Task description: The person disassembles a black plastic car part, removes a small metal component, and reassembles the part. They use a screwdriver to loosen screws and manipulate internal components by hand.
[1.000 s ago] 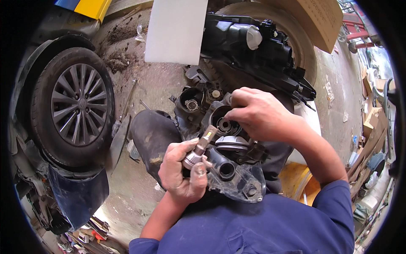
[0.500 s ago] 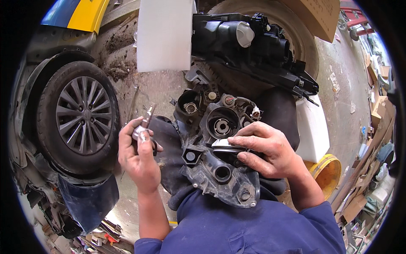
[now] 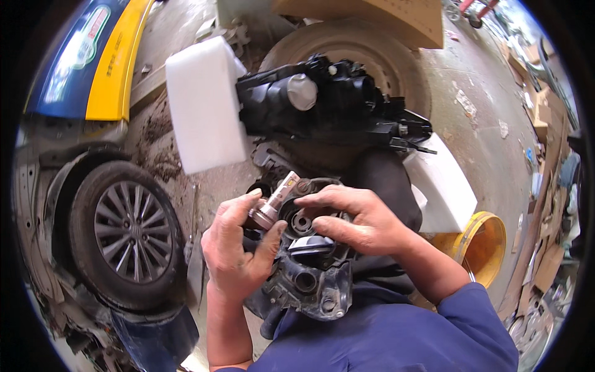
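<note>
My left hand (image 3: pixel 238 248) is closed, with thumb and fingertips around the metal base of an LED headlight bulb (image 3: pixel 283 193). The bulb's flat stem points up and away to the right. On my lap lies a dusty black headlight housing (image 3: pixel 328 282), its back facing up. My right hand (image 3: pixel 365 220) hovers at the housing's round opening (image 3: pixel 302 224), fingers and thumb apart and nothing visible between them. Just below that opening a round black dust cap (image 3: pixel 312 249) with a whitish top rests on the housing. My hands hide part of the housing's far side.
Beyond my lap, a second black headlight (image 3: pixel 338 105) lies over a loose wheel (image 3: pixel 409 74), between white foam blocks (image 3: pixel 204 105). A cardboard box (image 3: pixel 378 22) is behind it. A car wheel (image 3: pixel 133 229) stands at left, a yellow bucket (image 3: pixel 480 254) at right.
My left hand has brought the bulb right, over the housing. My right hand has let go of the dust cap and moved up to the round opening. The whole view has shifted.
</note>
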`<state>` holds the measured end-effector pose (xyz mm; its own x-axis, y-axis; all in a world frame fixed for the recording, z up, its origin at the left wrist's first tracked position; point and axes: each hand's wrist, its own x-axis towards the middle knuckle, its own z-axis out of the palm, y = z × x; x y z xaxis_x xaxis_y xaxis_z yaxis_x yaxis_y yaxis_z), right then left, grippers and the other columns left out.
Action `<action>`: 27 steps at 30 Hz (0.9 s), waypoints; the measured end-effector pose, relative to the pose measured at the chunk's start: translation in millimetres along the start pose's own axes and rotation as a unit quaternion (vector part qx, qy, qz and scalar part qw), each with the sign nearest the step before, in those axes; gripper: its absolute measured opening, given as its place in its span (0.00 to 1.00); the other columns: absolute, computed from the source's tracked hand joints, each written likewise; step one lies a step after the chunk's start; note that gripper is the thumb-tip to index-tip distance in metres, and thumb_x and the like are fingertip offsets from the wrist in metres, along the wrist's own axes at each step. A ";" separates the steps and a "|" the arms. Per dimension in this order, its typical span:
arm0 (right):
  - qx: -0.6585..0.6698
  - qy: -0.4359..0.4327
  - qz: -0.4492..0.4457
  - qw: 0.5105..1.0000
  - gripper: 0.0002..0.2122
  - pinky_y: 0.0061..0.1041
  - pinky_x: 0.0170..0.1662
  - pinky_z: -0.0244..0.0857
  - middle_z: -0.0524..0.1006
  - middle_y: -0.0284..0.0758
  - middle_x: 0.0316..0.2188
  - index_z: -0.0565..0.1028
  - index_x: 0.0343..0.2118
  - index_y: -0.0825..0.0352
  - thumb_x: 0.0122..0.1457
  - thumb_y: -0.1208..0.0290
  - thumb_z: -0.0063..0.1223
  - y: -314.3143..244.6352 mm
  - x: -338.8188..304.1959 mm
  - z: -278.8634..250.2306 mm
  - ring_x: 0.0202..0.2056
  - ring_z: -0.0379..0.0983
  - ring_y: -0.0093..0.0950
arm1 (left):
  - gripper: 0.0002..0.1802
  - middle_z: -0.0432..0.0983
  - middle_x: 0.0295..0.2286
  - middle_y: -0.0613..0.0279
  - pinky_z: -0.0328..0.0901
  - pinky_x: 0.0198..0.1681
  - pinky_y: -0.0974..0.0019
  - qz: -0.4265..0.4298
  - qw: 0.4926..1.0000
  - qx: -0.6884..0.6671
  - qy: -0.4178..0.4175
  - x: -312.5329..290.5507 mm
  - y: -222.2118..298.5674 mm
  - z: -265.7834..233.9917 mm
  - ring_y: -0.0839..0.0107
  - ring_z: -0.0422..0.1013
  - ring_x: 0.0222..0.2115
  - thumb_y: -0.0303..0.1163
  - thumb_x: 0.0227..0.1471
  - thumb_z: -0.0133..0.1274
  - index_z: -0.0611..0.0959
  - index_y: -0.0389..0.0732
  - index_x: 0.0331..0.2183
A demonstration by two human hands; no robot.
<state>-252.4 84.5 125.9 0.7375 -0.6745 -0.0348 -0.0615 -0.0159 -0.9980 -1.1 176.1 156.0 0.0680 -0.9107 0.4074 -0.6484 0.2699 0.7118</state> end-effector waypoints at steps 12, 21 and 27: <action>0.385 0.164 0.011 0.908 0.14 0.25 0.56 0.78 0.88 0.33 0.48 0.84 0.57 0.70 0.78 0.65 0.62 10.9 10.5 -29.6 0.49 0.83 0.21 | 0.38 0.86 0.55 0.43 0.76 0.59 0.47 0.187 0.968 0.125 -0.110 71.4 15.7 45.2 0.44 0.82 0.53 0.28 0.50 0.77 0.82 0.30 0.61; -0.082 0.460 -0.037 0.883 0.14 0.29 0.53 0.77 0.90 0.38 0.43 0.87 0.50 0.71 0.73 0.64 0.68 52.3 -10.0 -181.0 0.45 0.84 0.26 | 0.20 0.89 0.44 0.46 0.76 0.53 0.56 -0.061 0.965 -0.042 -0.253 22.2 18.7 15.9 0.56 0.85 0.43 0.31 0.60 0.67 0.89 0.29 0.50; -0.319 0.389 -0.036 0.864 0.15 0.42 0.55 0.78 0.87 0.46 0.45 0.87 0.48 0.68 0.66 0.62 0.71 90.1 5.9 -197.6 0.48 0.85 0.47 | 0.23 0.91 0.41 0.47 0.77 0.51 0.57 -0.119 0.952 -0.129 -0.251 -0.3 24.4 5.7 0.53 0.86 0.43 0.43 0.64 0.68 0.91 0.29 0.45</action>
<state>-386.5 -66.7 46.2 0.0942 -0.9428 0.3197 -0.5749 -0.3137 -0.7557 -21.2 181.2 170.0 -0.2231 -0.9728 -0.0625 -0.4482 0.0454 0.8928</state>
